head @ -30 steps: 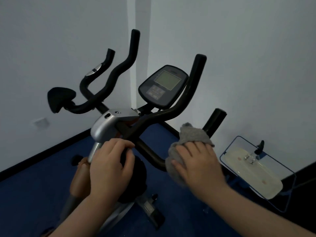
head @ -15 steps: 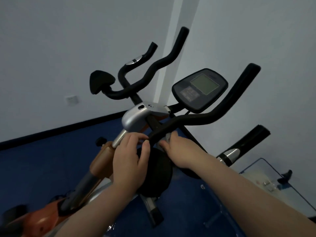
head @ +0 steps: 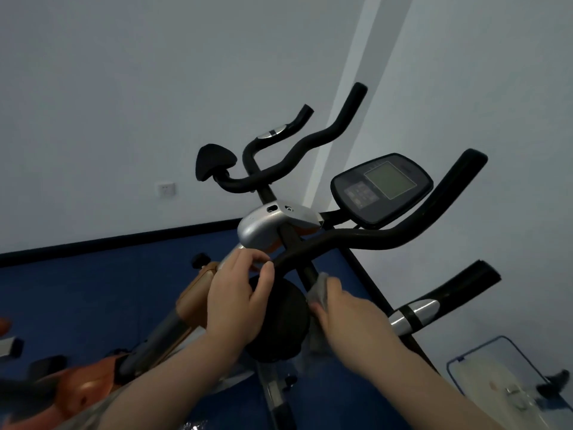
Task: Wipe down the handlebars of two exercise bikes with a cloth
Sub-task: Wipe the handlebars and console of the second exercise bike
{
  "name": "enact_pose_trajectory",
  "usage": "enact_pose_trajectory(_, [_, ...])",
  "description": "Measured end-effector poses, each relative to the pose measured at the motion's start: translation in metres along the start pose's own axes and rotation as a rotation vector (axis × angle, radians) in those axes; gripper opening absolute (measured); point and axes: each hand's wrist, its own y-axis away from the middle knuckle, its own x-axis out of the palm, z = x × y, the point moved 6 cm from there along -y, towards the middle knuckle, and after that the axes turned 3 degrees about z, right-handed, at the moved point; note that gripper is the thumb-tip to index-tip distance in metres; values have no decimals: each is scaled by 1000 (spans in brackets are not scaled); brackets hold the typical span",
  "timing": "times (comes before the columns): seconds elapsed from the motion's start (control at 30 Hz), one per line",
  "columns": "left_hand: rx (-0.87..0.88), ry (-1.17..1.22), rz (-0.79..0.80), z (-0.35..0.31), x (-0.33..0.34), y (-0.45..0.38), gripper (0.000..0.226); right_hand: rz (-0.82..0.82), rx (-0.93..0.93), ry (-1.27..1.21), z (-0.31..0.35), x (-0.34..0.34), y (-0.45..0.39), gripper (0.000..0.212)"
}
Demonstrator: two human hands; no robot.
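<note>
Cloth (head: 321, 290) mostly hidden | right hand (head: 347, 318) fingers gripping it | left hand (head: 238, 302) fingers curled on handlebar (head: 372, 237)

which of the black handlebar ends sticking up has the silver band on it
The short lower-right grip, nearest the right hand. A silver band wraps it low down; the tall horns beside the console are plain black.

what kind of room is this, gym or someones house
Probably a small gym or workout room, though a home setup can't be ruled out. An exercise bike with black foam-covered handlebars and a dark oval console with a grey screen stands on blue floor matting against bare white walls.
</note>
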Motion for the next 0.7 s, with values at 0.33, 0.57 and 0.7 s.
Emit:
enact_pose_trajectory(0.33, [-136, -12, -137, 7, -5, 7, 27, -596, -256, -225, 3, -88, -25, 31])
enact_pose_trajectory(0.57, [-128, 129, -119, 12, -5, 6, 21, -297, -503, -138, 29, -47, -54, 33])
enact_pose_trajectory(0.7, [-127, 185, -92, 16, -3, 5, 17, -446, -391, 13, 13, -71, -62, 37])
